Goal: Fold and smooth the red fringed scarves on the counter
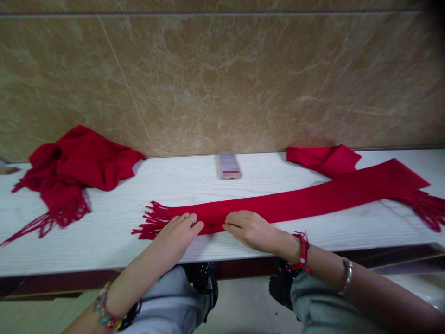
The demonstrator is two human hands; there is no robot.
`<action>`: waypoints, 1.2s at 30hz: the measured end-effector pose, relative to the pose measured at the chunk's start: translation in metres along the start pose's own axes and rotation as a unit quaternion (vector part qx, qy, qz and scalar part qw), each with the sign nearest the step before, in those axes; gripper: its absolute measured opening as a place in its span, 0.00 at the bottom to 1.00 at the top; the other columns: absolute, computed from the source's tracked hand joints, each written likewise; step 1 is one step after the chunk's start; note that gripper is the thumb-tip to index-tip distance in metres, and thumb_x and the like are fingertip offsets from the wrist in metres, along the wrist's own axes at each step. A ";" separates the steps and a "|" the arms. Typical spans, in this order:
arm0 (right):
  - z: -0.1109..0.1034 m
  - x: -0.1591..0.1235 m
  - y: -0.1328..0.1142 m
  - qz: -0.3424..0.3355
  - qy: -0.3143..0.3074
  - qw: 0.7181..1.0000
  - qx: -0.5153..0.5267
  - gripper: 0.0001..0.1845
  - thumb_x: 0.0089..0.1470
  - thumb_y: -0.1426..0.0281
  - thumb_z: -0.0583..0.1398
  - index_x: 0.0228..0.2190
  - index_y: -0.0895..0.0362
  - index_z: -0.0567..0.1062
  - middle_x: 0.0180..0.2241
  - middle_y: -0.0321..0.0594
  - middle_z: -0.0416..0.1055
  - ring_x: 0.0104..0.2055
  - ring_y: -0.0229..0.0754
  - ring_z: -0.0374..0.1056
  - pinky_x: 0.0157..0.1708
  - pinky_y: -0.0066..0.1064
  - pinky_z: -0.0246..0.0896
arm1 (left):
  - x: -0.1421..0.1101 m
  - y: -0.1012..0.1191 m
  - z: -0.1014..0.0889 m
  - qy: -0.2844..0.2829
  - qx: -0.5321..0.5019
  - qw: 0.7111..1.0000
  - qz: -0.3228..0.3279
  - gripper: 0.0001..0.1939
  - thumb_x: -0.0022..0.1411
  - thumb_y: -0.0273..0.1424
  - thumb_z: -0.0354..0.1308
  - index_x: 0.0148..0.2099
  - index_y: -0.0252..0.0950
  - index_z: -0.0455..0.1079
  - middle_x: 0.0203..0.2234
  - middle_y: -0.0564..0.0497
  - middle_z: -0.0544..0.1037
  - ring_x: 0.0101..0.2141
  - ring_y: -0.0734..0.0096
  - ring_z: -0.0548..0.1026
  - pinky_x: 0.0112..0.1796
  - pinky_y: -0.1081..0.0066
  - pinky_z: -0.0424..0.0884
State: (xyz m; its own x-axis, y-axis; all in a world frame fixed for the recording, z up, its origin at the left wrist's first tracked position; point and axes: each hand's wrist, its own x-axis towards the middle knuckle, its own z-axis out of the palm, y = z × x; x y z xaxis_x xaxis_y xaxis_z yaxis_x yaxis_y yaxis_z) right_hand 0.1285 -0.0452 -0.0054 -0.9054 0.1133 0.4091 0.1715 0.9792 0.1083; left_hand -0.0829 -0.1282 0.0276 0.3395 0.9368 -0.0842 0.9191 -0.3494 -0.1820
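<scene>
A long red scarf [299,204] is laid out in a flat strip on the white table, with its fringed end at the left. My left hand [182,229] is on the strip close to that fringe, fingers curled and closed on the cloth. A short way to the right, my right hand [248,229] has its fingers pressed together on the scarf's front part; the fingertips are partly hidden. Toward the right the strip bends back at an angle, and more red cloth [323,160] shows behind it. Another fringe [422,208] sticks out beneath its right end.
A crumpled red fringed scarf [83,160] lies in a heap at the left. Against the wall stands or lies a blurred phone-like object [229,166]. The white table [114,250] runs along a brown marbled wall [222,83]. A small brown piece [9,170] sits far left.
</scene>
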 end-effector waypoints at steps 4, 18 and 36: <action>0.000 -0.002 0.000 0.004 0.002 1.000 0.022 0.13 0.57 0.75 0.48 0.36 0.61 0.72 0.36 0.46 0.70 0.40 0.41 0.65 0.40 0.34 0.61 | -0.003 -0.002 -0.013 -0.027 -0.063 0.998 -0.009 0.21 0.51 0.14 0.42 0.43 0.34 0.67 0.39 0.45 0.71 0.42 0.65 0.69 0.43 0.64 0.65; -0.010 -0.006 0.012 0.120 0.031 0.983 0.133 0.16 0.55 0.70 0.52 0.43 0.60 0.71 0.44 0.47 0.69 0.49 0.41 0.62 0.49 0.36 0.58 | 0.031 0.033 0.014 0.023 -0.101 0.993 -0.059 0.25 0.62 0.32 0.39 0.60 0.32 0.50 0.59 0.45 0.52 0.59 0.61 0.48 0.55 0.55 0.51; -0.017 -0.056 0.034 0.194 -0.133 0.972 0.028 0.34 0.57 0.55 0.45 0.58 0.63 0.49 0.59 0.51 0.47 0.61 0.49 0.42 0.56 0.49 0.44 | 0.002 0.015 0.024 -0.003 -0.038 0.958 -0.286 0.36 0.59 0.47 0.40 0.60 0.23 0.51 0.58 0.26 0.49 0.56 0.34 0.48 0.48 0.44 0.53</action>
State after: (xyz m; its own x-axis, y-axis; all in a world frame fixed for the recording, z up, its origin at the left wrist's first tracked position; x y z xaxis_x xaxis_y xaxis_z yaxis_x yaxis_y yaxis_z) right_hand 0.1914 -0.0207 -0.0095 -0.8459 0.5086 0.1605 0.5060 0.8605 -0.0600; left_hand -0.0729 -0.1317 0.0011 -0.2242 0.9745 0.0015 0.9664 0.2226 -0.1289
